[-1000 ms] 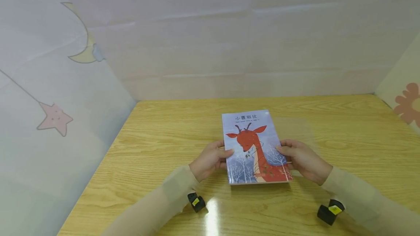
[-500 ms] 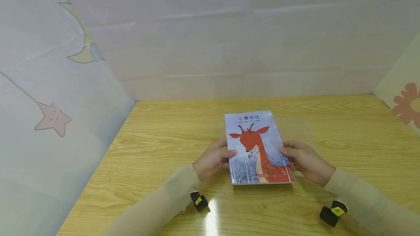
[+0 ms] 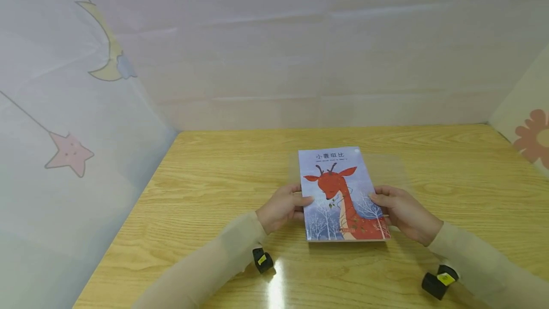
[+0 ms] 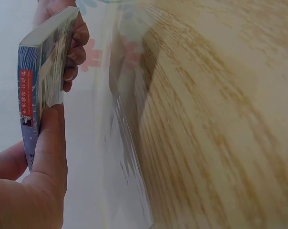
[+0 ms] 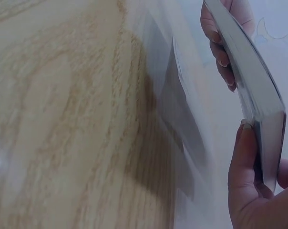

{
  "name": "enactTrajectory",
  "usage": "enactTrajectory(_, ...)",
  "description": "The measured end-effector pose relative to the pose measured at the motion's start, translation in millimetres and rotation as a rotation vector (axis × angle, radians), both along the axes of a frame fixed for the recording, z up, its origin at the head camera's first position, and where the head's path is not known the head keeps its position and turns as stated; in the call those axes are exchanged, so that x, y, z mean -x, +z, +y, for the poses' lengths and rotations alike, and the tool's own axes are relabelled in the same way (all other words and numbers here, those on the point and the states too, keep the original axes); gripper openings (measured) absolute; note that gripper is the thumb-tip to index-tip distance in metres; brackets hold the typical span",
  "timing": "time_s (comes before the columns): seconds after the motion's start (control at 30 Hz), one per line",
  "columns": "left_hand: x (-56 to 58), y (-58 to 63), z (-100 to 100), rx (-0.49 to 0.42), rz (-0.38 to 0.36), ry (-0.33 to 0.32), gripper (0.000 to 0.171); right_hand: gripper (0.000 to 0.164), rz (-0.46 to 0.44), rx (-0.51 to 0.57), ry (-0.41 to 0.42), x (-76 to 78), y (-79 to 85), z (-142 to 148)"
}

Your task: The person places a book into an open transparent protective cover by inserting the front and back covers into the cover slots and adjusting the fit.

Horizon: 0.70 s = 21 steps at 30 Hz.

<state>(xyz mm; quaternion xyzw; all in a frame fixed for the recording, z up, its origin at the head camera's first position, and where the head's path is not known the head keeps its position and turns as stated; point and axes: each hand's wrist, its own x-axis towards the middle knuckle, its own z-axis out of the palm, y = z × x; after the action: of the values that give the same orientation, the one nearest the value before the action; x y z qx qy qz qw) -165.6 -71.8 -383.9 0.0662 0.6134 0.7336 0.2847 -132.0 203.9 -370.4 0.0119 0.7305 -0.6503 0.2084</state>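
My left hand [image 3: 280, 207] and right hand [image 3: 406, 212] clamp opposite long edges of the book [image 3: 328, 216], thumbs on its cover. The book is raised above the table [image 3: 214, 175]. I should apply even pressure on both sides to prevent bowing or slipping.

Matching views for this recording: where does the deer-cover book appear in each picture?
Head: the book is right of centre, in the lower half, held between the left hand and right hand.
Left wrist: toward the upper left, spine showing.
Right wrist: along the right side, page edges showing.
Shared landmark: the wood-grained table, visible in all three views.
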Motion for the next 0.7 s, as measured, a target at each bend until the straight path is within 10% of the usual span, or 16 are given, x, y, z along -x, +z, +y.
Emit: enactTrajectory(0.7, 4.1, -2.3, 15.3, 0.031, -0.017, -0.004, 0.032, 0.055, -0.028, -0.066, -0.028, -2.9, -2.0, 10.9)
